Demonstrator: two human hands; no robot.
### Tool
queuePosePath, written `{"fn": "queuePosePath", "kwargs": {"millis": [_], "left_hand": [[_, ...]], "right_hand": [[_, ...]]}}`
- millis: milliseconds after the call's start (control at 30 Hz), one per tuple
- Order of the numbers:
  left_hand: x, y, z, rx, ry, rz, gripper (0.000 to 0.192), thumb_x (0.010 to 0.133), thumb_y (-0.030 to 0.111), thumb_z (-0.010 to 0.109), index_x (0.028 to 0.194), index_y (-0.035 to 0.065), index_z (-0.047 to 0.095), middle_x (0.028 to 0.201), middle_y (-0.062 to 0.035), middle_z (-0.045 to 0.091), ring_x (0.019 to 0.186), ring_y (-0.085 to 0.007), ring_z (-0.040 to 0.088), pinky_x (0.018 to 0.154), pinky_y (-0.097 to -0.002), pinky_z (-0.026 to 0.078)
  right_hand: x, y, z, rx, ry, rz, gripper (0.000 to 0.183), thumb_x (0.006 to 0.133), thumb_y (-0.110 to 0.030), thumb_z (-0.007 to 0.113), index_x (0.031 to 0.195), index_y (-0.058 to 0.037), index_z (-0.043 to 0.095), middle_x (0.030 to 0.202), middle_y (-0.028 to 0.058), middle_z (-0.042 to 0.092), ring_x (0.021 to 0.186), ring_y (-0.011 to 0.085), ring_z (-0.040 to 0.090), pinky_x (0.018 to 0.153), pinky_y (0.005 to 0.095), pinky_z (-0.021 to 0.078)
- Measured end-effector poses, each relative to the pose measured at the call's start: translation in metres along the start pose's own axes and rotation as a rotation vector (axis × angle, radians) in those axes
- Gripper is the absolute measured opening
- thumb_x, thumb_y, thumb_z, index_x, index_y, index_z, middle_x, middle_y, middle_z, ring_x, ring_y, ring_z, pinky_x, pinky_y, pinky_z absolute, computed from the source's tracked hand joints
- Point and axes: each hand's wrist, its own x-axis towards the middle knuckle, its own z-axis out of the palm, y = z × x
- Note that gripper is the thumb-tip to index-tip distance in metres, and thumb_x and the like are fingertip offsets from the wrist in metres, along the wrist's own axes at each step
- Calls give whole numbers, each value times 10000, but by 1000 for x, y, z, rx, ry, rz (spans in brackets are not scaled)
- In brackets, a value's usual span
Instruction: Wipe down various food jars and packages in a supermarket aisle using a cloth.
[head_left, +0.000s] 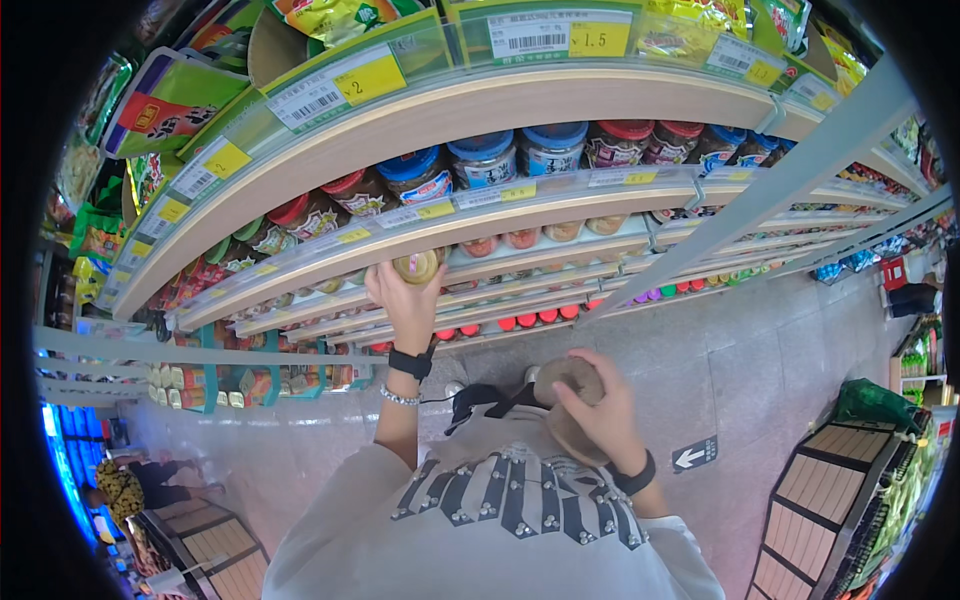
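Observation:
My left hand (405, 304) reaches to a supermarket shelf and grips a glass jar (416, 266) with a gold-coloured lid facing up at me, just below a shelf edge. My right hand (604, 409) is in front of my body, its thumb and fingers closed around a grey-brown cloth (570, 381), possibly a cap or rag; its exact kind is unclear. Above the left hand stand jars with blue lids (484, 159) and jars with red lids (621, 142) in a row. More small jars (521, 238) stand on the shelf just right of the held jar.
Curved shelf edges (480, 94) with price tags cross the upper view, with food pouches (176, 97) above. A grey post (750, 195) slants at right. Slatted wooden display stands (821, 487) flank the tiled floor (720, 360). Other people (135, 491) are at lower left and far right.

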Motion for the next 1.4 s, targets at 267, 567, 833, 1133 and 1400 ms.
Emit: {"fn": "queuePosePath", "kwargs": {"millis": [267, 567, 833, 1133, 1400], "left_hand": [[7, -13, 14, 233, -122, 57, 684, 694, 337, 735, 1198, -23, 446, 1199, -227, 473, 1156, -385, 357, 935, -523, 199], [28, -18, 17, 170, -147, 222, 471, 766, 366, 654, 1048, -4, 579, 1067, -226, 554, 1023, -396, 460, 908, -551, 201], [19, -19, -12, 148, -255, 241, 507, 787, 319, 616, 1136, -31, 503, 1160, -215, 484, 1103, -377, 392, 948, -559, 190], [1, -26, -33, -29, -448, 214, 638, 774, 291, 613, 1287, 6, 364, 1300, -216, 314, 1220, -365, 251, 975, -559, 145], [-18, 5, -32, -122, -518, 238, 606, 755, 239, 634, 1272, 38, 390, 1325, -162, 316, 1201, -349, 271, 982, -511, 162]], "right_hand": [[7, -119, -65, 67, 132, -518, 289, 608, -96, 772, 825, -15, 599, 743, 87, 597, 625, 204, 575, 539, 297, 451], [-35, -180, -43, -212, 461, -705, 230, 824, -334, 524, 837, -124, 431, 746, 19, 451, 633, 167, 411, 623, 390, 402], [-26, -231, -2, -195, 305, -735, 132, 802, -196, 524, 741, -88, 477, 733, 45, 479, 605, 185, 410, 497, 344, 369], [-20, -250, 37, -218, 444, -712, 129, 785, -176, 538, 722, -78, 483, 720, 29, 477, 560, 153, 395, 484, 309, 363], [-21, -217, 6, -199, 422, -927, 118, 786, -191, 518, 738, -94, 472, 702, 7, 471, 539, 130, 381, 495, 279, 357]]}}
